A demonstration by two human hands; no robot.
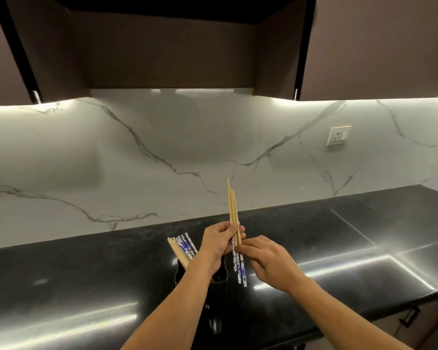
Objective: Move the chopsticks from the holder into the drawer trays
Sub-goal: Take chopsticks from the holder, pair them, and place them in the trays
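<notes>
1. Both forearms reach in from the bottom edge, and the left hand point(219, 242) and right hand point(268, 261) are brought together above the black counter point(339, 236).
2. A held bundle point(234, 213) of chopsticks is grasped by the left hand, whose fingers are curled round its middle. Plain wooden sticks point up out of the fist, and blue-and-white patterned ends hang below it.
3. The bundle is pinched by the right hand just under the left hand's grip, thumb against fingertips. The other fingers are loosely bent.
4. The black holder point(181, 271) stands on the counter beneath the left wrist and is partly hidden by it. More chopsticks point(183, 247), wooden and patterned, lean to the left inside it, just beside the left hand and not touched by it.
5. The step in hand is judged to be gathering and squaring a batch lifted clear of the holder. The task looks only partly done, since the holder is not emptied and no stick has been stowed.
6. No drawer trays are in view. A handle point(412, 315) shows below the counter edge at the right, but what it opens cannot be told. Next, the sticks need to be aligned, gripped firmly so that none slips, and carried down to the trays.
</notes>
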